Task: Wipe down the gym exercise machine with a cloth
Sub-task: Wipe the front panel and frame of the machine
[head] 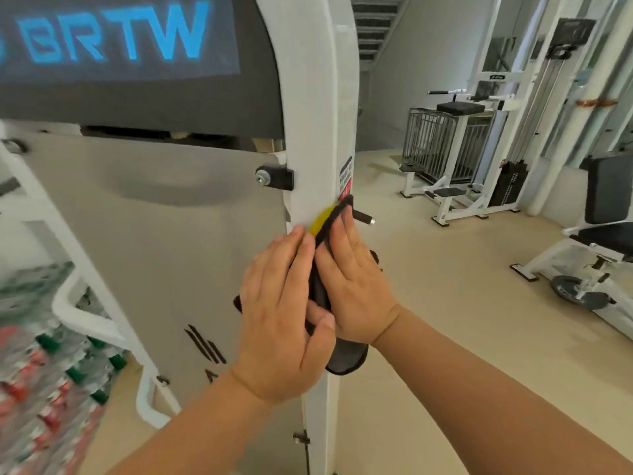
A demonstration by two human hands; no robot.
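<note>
While the person is standing close to the gym machine [260, 111], both hands are pushing a dark cloth [346, 361] flat against its white post [318, 132]. The left hand [277, 313] is lying on the side of the post next to the big grey panel [171, 252], with its fingers straight and its thumb touching the cloth. The right hand [352, 279] is lying on the other side, fingers straight too, pressing the cloth onto the post. Neither hand is curling around anything. The cloth is sitting about halfway up the post, folded over its front edge. Its top, where a bit of yellow is showing, is reaching just under the sticker [346, 180]. I am guessing the job is somewhere in the middle. The post above the sticker, the post down near the floor and the grey panel may all be waiting for a wipe, but I cannot tell which parts are clean already.
</note>
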